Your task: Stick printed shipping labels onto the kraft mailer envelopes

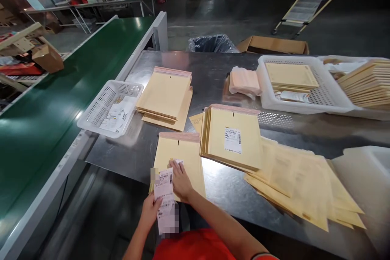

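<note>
A strip of printed shipping labels is pinched in my left hand, in front of the table's near edge. My right hand lies with its fingers stretched out on a yellow padded envelope. Beneath those fingertips a white label shows in part; the rest of it is hidden. Just right of this envelope stands a stack of padded envelopes, whose top one bears a white shipping label. Behind my hands is another pile of envelopes with no label showing on top.
A white basket with papers sits at the table's left. Loose envelopes spread out at right. White bins holding envelopes stand at the back right, beside a pink wrapped bundle. A green conveyor belt runs along the left.
</note>
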Motion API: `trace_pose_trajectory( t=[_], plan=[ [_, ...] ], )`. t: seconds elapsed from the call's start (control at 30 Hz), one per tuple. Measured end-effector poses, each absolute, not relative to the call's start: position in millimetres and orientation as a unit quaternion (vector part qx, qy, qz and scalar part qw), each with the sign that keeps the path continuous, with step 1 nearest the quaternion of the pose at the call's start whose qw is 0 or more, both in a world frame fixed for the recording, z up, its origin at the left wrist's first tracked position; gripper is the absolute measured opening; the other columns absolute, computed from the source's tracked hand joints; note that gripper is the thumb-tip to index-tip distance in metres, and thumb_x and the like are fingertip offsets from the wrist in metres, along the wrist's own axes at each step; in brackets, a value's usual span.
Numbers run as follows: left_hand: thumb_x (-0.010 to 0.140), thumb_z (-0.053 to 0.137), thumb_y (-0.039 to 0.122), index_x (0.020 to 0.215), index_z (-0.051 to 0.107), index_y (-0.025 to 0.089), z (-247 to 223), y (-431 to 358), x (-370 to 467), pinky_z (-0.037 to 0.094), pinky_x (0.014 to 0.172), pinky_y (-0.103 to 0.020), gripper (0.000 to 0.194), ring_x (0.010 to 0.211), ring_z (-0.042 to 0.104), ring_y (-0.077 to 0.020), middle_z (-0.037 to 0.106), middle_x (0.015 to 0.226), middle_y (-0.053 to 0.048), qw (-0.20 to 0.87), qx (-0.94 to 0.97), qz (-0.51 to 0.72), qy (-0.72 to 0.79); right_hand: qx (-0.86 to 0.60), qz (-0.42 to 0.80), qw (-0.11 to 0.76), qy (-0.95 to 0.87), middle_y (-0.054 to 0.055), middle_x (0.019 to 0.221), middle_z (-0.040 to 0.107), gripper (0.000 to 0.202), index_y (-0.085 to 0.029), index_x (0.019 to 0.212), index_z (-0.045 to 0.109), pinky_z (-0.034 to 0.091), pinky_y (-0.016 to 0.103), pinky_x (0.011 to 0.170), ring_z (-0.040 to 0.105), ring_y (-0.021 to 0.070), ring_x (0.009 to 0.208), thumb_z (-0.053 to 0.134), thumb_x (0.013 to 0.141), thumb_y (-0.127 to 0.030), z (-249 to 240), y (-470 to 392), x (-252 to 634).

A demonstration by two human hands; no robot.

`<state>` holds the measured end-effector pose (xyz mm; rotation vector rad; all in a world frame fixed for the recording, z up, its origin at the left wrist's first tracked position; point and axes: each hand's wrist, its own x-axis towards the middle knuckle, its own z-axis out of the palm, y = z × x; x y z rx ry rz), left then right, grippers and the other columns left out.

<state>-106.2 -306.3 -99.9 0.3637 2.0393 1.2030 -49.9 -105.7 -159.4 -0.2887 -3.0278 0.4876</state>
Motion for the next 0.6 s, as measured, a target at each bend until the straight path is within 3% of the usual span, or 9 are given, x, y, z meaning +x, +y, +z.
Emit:
trace_pose_trajectory(
  t=[0.1, 0.23, 0.33, 0.43, 0.5, 0.6],
  plan=[
    [0.065, 0.065, 0.065, 0.075, 0.075, 0.013, -116.1, -293.8, -128.4, 0.053, 0.077, -0.044, 0.055, 0.078, 0.067, -0.0314, 0.075, 0.079, -0.014, 0.383, 0.108, 0.464, 0.791, 0.011, 0.159, -0.023, -0.987, 0.015, 0.155, 0.030, 0.067, -0.010, 0.146, 0.035, 0.010, 0.054, 0.118, 0.019, 0.0321, 0.145, 0.044, 0.090, -0.046, -160.9, -93.4, -51.7],
    [0.066, 0.064, 0.066, 0.076, 0.075, 0.011, -125.0, -293.1, -124.7, 0.053, 0.076, -0.044, 0.057, 0.074, 0.067, -0.0299, 0.075, 0.075, -0.013, 0.388, 0.085, 0.477, 0.784, -0.180, 0.133, -0.044, -0.974, 0.022, 0.157, 0.017, 0.072, -0.002, 0.149, 0.023, 0.006, 0.062, 0.115, 0.013, 0.0365, 0.146, 0.038, 0.092, -0.043, -148.4, -76.9, -61.9],
    [0.062, 0.065, 0.068, 0.077, 0.076, 0.011, -115.4, -289.2, -120.9, 0.054, 0.078, -0.045, 0.060, 0.075, 0.068, -0.0302, 0.075, 0.074, -0.012, 0.388, 0.079, 0.490, 0.777, -0.053, 0.164, -0.070, -0.982, 0.025, 0.156, 0.016, 0.088, -0.001, 0.149, 0.020, 0.002, 0.066, 0.113, 0.006, 0.0401, 0.146, 0.049, 0.084, -0.052, -143.0, -98.3, -40.9],
    [0.060, 0.068, 0.067, 0.084, 0.076, 0.013, -95.9, -293.5, -124.5, 0.054, 0.081, -0.043, 0.060, 0.085, 0.069, -0.0317, 0.077, 0.086, -0.013, 0.374, 0.079, 0.505, 0.774, 0.048, 0.201, -0.106, -0.973, 0.025, 0.156, 0.014, 0.098, -0.004, 0.150, 0.019, 0.001, 0.070, 0.111, 0.003, 0.0414, 0.146, 0.060, 0.076, -0.053, -141.6, -128.0, -13.8],
    [0.059, 0.071, 0.064, 0.084, 0.076, 0.014, -80.0, -309.7, -128.9, 0.055, 0.078, -0.041, 0.056, 0.086, 0.068, -0.0314, 0.077, 0.086, -0.012, 0.341, 0.048, 0.518, 0.783, 0.036, 0.227, -0.128, -0.965, 0.026, 0.155, 0.019, 0.089, -0.004, 0.148, 0.028, 0.008, 0.070, 0.112, 0.010, 0.0423, 0.145, 0.063, 0.076, -0.043, -132.9, -134.2, -6.5],
    [0.054, 0.078, 0.059, 0.070, 0.073, 0.013, -58.3, -347.7, -137.2, 0.053, 0.058, -0.034, 0.048, 0.063, 0.066, -0.0250, 0.072, 0.063, -0.006, 0.260, -0.082, 0.575, 0.771, 0.008, 0.315, -0.091, -0.945, 0.021, 0.141, 0.050, 0.054, -0.009, 0.136, 0.050, 0.038, 0.052, 0.108, 0.044, 0.0323, 0.133, 0.052, 0.084, -0.023, -92.8, -112.5, -3.6]
  ],
)
